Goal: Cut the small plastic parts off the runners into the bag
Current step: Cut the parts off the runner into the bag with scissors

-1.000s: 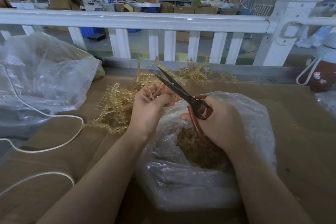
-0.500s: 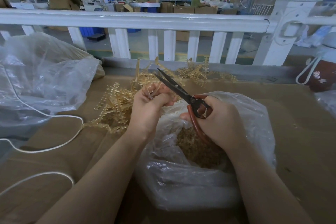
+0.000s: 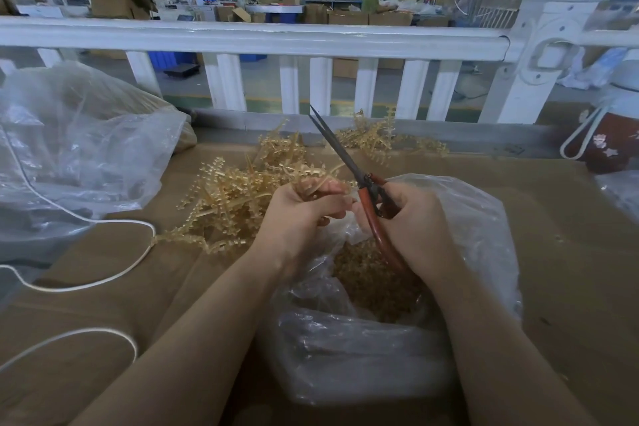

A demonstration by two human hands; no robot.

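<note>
My left hand (image 3: 302,216) grips a thin amber plastic runner (image 3: 320,185) just above the open mouth of a clear plastic bag (image 3: 480,239). My right hand (image 3: 413,218) holds red-handled scissors (image 3: 349,159), whose dark blades are closed and point up and away toward the fence. Inside the bag lies a heap of small amber cut parts (image 3: 371,280). A pile of amber runners (image 3: 235,197) lies on the brown table (image 3: 570,270) left of and behind my hands, with more runners (image 3: 377,140) near the far edge.
A large crumpled clear bag (image 3: 79,145) fills the left side. A white cord (image 3: 103,278) loops across the table at the left. A white fence rail (image 3: 262,38) runs along the far edge. At the right stands a dark red flask (image 3: 608,145).
The scissor blades have closed and swung upright, away from the runner. My left hand has dropped slightly toward the bag, still gripping the runner.
</note>
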